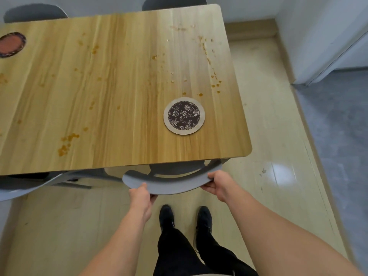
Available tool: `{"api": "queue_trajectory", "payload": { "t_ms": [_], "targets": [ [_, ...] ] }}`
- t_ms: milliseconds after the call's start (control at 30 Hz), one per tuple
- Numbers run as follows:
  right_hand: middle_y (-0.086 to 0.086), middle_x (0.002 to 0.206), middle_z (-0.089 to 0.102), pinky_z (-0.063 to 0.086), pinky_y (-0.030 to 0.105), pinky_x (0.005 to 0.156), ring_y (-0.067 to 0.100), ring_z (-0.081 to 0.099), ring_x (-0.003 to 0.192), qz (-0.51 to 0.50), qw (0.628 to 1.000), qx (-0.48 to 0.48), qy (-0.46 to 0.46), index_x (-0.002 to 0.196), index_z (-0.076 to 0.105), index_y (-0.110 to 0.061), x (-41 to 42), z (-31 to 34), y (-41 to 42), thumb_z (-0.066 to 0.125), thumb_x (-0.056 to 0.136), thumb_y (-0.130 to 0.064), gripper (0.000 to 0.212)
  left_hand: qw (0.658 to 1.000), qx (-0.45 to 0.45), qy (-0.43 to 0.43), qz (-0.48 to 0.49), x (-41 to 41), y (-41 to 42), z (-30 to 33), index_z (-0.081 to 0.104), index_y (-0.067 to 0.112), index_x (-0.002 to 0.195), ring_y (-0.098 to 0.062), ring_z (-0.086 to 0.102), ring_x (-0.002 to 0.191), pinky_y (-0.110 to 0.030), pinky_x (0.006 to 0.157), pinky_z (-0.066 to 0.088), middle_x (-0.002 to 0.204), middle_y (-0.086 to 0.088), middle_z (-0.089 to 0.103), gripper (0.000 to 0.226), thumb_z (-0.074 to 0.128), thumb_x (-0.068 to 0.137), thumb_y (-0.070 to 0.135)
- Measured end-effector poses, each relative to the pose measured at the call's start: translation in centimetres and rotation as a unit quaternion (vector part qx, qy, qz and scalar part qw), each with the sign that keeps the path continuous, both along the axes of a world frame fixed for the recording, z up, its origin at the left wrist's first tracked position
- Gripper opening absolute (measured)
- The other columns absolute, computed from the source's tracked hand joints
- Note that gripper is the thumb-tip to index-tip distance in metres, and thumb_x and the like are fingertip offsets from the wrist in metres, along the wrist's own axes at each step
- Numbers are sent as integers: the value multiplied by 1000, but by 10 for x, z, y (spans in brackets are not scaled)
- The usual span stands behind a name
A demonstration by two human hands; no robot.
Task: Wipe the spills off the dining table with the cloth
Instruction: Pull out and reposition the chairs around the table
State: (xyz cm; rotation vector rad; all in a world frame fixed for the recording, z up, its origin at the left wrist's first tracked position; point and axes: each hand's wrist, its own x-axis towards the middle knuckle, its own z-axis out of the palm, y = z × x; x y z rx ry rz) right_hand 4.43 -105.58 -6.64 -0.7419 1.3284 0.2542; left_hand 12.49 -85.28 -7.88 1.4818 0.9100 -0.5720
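- The left hand [140, 194] grips the curved grey plastic chair backrest [171, 183] near its left end, fingers curled under the rim.
- The right hand [218, 183] grips the same backrest at its right end, fingers wrapped around the edge.
- The chair is tucked under the near edge of the light wooden rectangular dining surface [123, 136].
- Orange-brown spills [66, 144] are scattered across the surface, with pale crumbs near the far right corner.
- 1 round dark floral coaster [184, 116] lies near the right edge.
- A cloth cannot be located in the view.
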Motion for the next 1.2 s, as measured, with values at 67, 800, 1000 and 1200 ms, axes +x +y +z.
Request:
{"api": "queue_trajectory", "payload": {
  "t_ms": [67, 800, 1000, 1200],
  "targets": [
    [18, 94, 62, 51, 39, 77, 29, 63, 87, -12, 1000, -17, 7, 113, 46, 1, -9, 5, -14, 40, 96, 3, 18, 999, -16, 24, -23, -5, -14, 0, 37, 5, 131, -33, 57, 111, -41, 84, 50, 125, -21, 53, 30, 40, 102, 9],
    [22, 109, 61, 54, 35, 58, 33, 63, 95, -104, 989, -80, 68, 111, 51, 2, -11, -10, -29, 43, 89, 8, 24, 995, -15, 71, -72, 3, -39, 11, 41, 5, 120, -31, 63, 85, -44, 76, 51, 97, -20, 61, 19, 38, 102, 8],
    [21, 110, 60, 57, 37, 66, 32, 63, 94, -100, 988, -97, 61, 111, 53, 3, -8, -17, -37, 45, 88, 7, 25, 992, -26, 91, -83, 9, -42, 9, 40, 4, 115, -35, 60, 96, -47, 86, 49, 97, -21, 60, 14, 37, 101, 4],
    [22, 112, 60, 56, 38, 70, 33, 62, 97, -97, 989, -91, 57, 110, 51, 1, -9, -15, -37, 46, 90, 6, 21, 989, -34, 106, -99, 9, -42, 16, 43, 3, 115, -35, 61, 101, -46, 87, 50, 102, -22, 61, 15, 38, 101, 6]
  ]
}}
